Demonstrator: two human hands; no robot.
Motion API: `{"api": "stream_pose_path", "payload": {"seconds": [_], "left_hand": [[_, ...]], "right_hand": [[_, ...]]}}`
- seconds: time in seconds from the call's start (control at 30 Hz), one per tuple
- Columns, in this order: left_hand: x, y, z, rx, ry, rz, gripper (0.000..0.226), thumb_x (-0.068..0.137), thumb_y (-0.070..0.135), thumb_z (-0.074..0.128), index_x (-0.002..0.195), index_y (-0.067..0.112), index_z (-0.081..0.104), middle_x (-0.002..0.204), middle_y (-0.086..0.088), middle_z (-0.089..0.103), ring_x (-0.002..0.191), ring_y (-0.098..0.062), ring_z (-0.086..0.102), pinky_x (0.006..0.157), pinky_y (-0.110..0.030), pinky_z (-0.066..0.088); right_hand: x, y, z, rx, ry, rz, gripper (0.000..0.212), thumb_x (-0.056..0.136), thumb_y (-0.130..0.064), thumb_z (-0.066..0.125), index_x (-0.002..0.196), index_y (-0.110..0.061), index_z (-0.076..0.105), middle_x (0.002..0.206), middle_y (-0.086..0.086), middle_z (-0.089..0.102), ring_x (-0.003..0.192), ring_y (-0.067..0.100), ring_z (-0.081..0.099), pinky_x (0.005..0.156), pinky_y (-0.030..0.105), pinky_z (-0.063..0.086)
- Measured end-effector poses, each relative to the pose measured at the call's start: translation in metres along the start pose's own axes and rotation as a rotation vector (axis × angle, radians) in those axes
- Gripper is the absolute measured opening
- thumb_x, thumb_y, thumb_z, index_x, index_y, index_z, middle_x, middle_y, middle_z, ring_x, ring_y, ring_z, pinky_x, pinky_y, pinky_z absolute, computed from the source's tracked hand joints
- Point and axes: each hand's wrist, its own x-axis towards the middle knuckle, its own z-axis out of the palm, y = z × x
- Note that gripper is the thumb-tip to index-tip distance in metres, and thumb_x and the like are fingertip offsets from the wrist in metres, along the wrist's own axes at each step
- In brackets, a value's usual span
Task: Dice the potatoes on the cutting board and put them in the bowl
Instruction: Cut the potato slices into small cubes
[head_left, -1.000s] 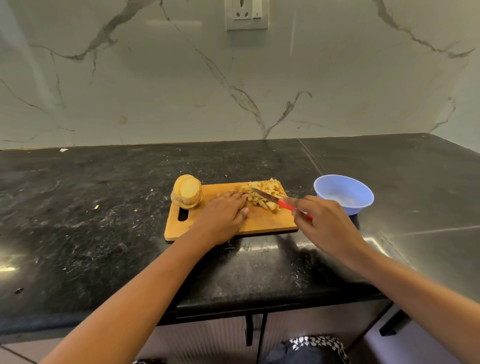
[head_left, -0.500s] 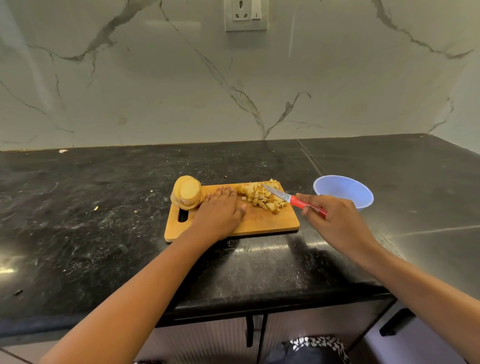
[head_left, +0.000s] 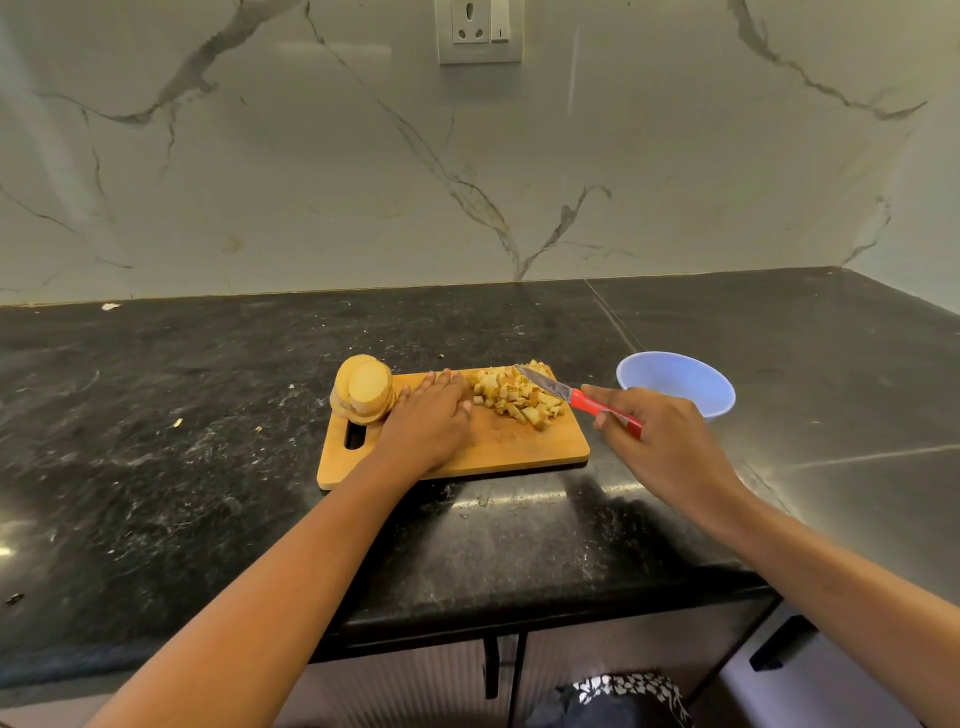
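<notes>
Both forearms reach in from the front edge of the worktop (head_left: 208, 467), and the wooden cutting board (head_left: 519, 452) lies near that edge, about midway along it. The left grip (head_left: 428, 421) is laid flat on the board, palm down. Its fingers are straight and pressed together, pointing toward the back edge, and it holds nothing. It sits between the two lots of potato. Just beside it, at the board's left end above the handle slot, is the stack of round potato slices (head_left: 363, 389). On its thumb side is the heap of diced potato (head_left: 519, 397), spread over the board's far right part.

Over to the right grip (head_left: 660, 436): it hangs above the worktop just off the board's right end, wrist angled inward, fingers curled round the red handle of the knife (head_left: 571, 397). The blade points left and toward the back edge, with its tip over the far side of the diced heap. Whether steel touches potato there, I cannot tell.

The blue bowl (head_left: 675, 382) stands on the worktop to the right of the board, apart from it. The knuckles of the right grip cover part of its near rim. Behind everything, a marble wall (head_left: 311, 182) carries a socket (head_left: 479, 31).
</notes>
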Motion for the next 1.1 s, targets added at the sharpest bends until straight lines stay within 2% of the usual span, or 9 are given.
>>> {"api": "stream_pose_path", "payload": {"seconds": [0.1,0.2,0.37,0.5,0.6,0.7,0.83,0.93,1.1], "left_hand": [[-0.003,0.0,0.0,-0.05,0.06,0.036,0.05,0.103,0.024,0.03,0.151,0.018,0.017,0.159,-0.002,0.013,0.147,-0.017,0.006,0.117,-0.037,0.006],[-0.005,0.006,0.0,-0.109,0.134,0.164,0.057,0.102,0.027,0.036,0.152,0.025,0.009,0.16,0.002,0.007,0.147,-0.014,0.001,0.116,-0.031,0.008],[-0.001,0.023,0.007,0.111,0.19,0.475,0.054,0.102,0.033,0.033,0.149,0.038,0.007,0.159,0.006,-0.008,0.145,-0.009,-0.012,0.116,-0.034,-0.003],[0.012,0.019,0.008,0.177,0.138,0.398,0.047,0.103,0.035,0.026,0.149,0.035,0.019,0.16,0.005,-0.003,0.146,-0.011,-0.009,0.117,-0.038,-0.004],[0.014,0.015,0.007,0.172,0.109,0.353,0.048,0.103,0.035,0.024,0.15,0.031,0.016,0.16,0.005,0.0,0.146,-0.011,-0.007,0.117,-0.038,-0.004],[0.009,0.019,0.005,0.027,0.137,0.355,0.049,0.103,0.031,0.027,0.151,0.028,0.014,0.16,0.004,0.005,0.146,-0.01,-0.001,0.118,-0.035,0.0],[-0.007,0.016,-0.002,-0.246,0.276,0.356,0.049,0.102,0.02,0.036,0.149,0.023,0.022,0.157,0.005,0.02,0.144,-0.005,0.01,0.119,-0.031,0.011],[-0.024,0.007,-0.01,-0.375,0.431,0.323,0.048,0.1,0.012,0.04,0.147,0.023,0.031,0.151,0.008,0.033,0.135,0.005,0.017,0.112,-0.018,0.015],[-0.045,-0.012,-0.016,-0.341,0.506,0.294,0.045,0.098,0.01,0.045,0.142,0.022,0.042,0.144,0.007,0.044,0.132,0.002,0.028,0.106,-0.012,0.018]], "right_hand": [[-0.001,-0.001,-0.001,-0.167,0.014,-0.13,0.038,0.086,-0.004,0.065,0.12,-0.02,0.066,0.07,-0.021,0.05,0.053,-0.002,0.044,0.049,0.007,0.025],[-0.001,0.011,0.002,-0.359,0.047,-0.305,0.045,0.075,0.002,0.074,0.116,-0.017,0.069,0.087,0.001,0.065,0.056,0.016,0.058,0.047,0.018,0.032],[-0.003,0.014,0.002,-0.473,0.076,-0.355,0.045,0.076,-0.005,0.076,0.118,-0.019,0.068,0.095,0.006,0.065,0.066,0.023,0.061,0.044,0.025,0.038],[-0.007,0.019,-0.003,-0.521,0.082,-0.351,0.048,0.074,-0.006,0.078,0.118,-0.019,0.068,0.097,0.005,0.065,0.071,0.022,0.062,0.047,0.021,0.03],[-0.012,0.022,-0.008,-0.522,0.102,-0.343,0.044,0.075,-0.008,0.078,0.116,-0.019,0.069,0.095,0.003,0.065,0.069,0.022,0.061,0.047,0.02,0.028],[-0.015,0.024,-0.011,-0.483,0.152,-0.354,0.031,0.088,-0.014,0.056,0.115,-0.02,0.069,0.092,0.001,0.064,0.062,0.023,0.061,0.041,0.02,0.029],[-0.022,0.014,-0.008,-0.299,0.18,-0.398,0.036,0.087,-0.013,0.05,0.119,-0.016,0.067,0.09,0.0,0.064,0.058,0.018,0.06,0.04,0.025,0.043],[-0.021,0.001,0.009,-0.201,0.084,-0.47,0.04,0.089,-0.019,0.044,0.123,-0.014,0.064,0.095,0.002,0.063,0.061,0.017,0.06,0.044,0.029,0.048],[-0.011,-0.002,0.037,-0.253,-0.069,-0.452,0.047,0.078,-0.004,0.071,0.123,-0.011,0.063,0.099,0.009,0.062,0.049,0.017,0.056,0.041,0.024,0.043]]}}
